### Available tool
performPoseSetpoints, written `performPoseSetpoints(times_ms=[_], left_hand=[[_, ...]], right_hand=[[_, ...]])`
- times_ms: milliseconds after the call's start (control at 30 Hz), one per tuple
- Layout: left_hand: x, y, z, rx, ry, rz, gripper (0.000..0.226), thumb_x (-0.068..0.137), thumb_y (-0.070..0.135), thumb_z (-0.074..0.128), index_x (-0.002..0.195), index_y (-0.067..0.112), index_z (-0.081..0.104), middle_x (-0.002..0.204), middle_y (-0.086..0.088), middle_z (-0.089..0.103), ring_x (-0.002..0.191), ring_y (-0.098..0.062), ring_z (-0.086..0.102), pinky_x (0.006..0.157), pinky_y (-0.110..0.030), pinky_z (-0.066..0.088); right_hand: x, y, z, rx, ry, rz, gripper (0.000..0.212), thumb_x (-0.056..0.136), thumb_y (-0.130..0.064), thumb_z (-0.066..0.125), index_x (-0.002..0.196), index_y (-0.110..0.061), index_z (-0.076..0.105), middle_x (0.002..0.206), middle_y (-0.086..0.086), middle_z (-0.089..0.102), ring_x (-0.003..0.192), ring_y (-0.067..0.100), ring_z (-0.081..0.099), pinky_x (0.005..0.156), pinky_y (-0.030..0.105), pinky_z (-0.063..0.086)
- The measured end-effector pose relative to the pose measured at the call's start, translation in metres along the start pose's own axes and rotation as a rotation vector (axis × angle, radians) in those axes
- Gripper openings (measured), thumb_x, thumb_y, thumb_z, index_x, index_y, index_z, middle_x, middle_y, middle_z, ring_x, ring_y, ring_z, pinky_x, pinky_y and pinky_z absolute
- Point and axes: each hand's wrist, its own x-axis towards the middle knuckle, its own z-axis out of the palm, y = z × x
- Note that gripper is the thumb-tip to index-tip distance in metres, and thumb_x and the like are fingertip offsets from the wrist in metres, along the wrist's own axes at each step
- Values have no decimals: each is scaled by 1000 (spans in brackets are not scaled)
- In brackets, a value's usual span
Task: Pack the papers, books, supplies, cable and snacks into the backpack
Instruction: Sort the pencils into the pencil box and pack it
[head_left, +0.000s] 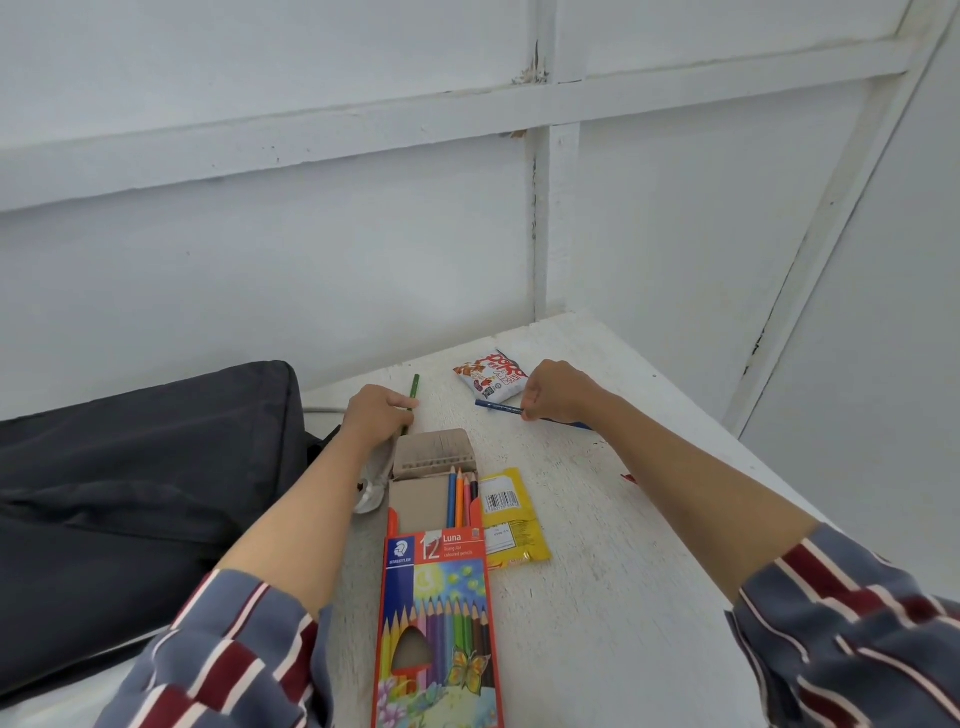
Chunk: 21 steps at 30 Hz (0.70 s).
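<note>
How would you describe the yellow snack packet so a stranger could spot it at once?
On the white table, find the long orange pencil box lying open in the middle. The yellow snack packet lies flat against that box's right edge, barcode up. The other snack packet, farther back near the right hand, is white and red.

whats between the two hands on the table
Head view: only bare tabletop between the left hand gripping the green pencil and the right hand pinching the blue pencil.
</note>
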Motion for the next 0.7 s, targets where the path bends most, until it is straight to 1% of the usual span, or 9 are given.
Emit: performPoseSetpoints(times_ms=[67, 167, 267, 300, 367, 467, 567, 633, 700], left_hand=[[0, 0, -1, -58, 3, -20, 29, 81, -1, 61, 107, 9, 70, 110, -20, 65, 101, -33, 59, 89, -34, 46], [0, 4, -3, -145, 14, -27, 31, 85, -4, 57, 111, 8, 68, 102, -14, 63, 72, -19, 55, 70, -25, 47], [-1, 11, -7, -280, 58, -32, 31, 89, -6, 51, 114, 4, 64, 100, -14, 60, 67, -15, 55, 51, -13, 45], [-1, 13, -9, -323, 76, -28, 31, 90, -6, 49, 115, 2, 64, 99, -15, 60, 66, -15, 55, 51, -12, 46], [-1, 19, -13, -379, 123, 6, 31, 91, -7, 47, 117, 0, 62, 105, -17, 60, 67, -13, 55, 67, -19, 51], [-3, 28, -21, -400, 217, 76, 32, 91, -6, 46, 118, 2, 61, 112, -11, 59, 68, -11, 56, 91, -32, 49], [-8, 41, -28, -452, 271, 142, 30, 92, -4, 48, 117, 2, 62, 104, -7, 58, 69, -14, 58, 95, -40, 49], [-15, 51, -33, -490, 265, 171, 29, 91, -4, 49, 118, 1, 61, 108, -9, 58, 71, -15, 59, 92, -38, 51], [-23, 61, -38, -519, 234, 194, 31, 89, -4, 54, 119, 0, 60, 116, -15, 59, 79, -20, 62, 90, -35, 52]], right_hand=[[0, -1, -1, 1, 7, 0, 27, 79, -17, 70, 101, -2, 65, 101, 12, 67, 93, 26, 62, 77, 33, 49], [-1, -2, -2, 16, 16, -12, 26, 79, -16, 68, 99, 0, 66, 102, 15, 67, 94, 28, 63, 73, 32, 46], [-2, -6, -3, 32, 25, -43, 24, 80, -16, 68, 98, 1, 68, 101, 15, 68, 94, 29, 63, 72, 33, 49], [-3, -7, -5, 34, 30, -58, 23, 80, -16, 68, 98, -1, 69, 101, 13, 69, 94, 27, 63, 69, 30, 48], [-6, -10, -8, 41, 49, -92, 20, 80, -15, 68, 97, -5, 71, 100, 9, 69, 92, 23, 63, 59, 22, 41], [-10, -17, -12, 58, 88, -151, 18, 80, -13, 67, 96, -6, 72, 99, 7, 70, 90, 21, 63, 58, 21, 40], [-15, -26, -15, 81, 124, -213, 20, 82, -14, 67, 100, -10, 71, 96, 5, 66, 88, 20, 61, 67, 26, 43], [-20, -33, -17, 147, 154, -255, 22, 83, -13, 66, 105, -13, 67, 88, 5, 65, 76, 16, 57, 63, 24, 40], [-25, -39, -19, 230, 182, -299, 21, 84, -9, 64, 104, -13, 64, 69, 1, 62, 58, 9, 51, 57, 22, 37]])
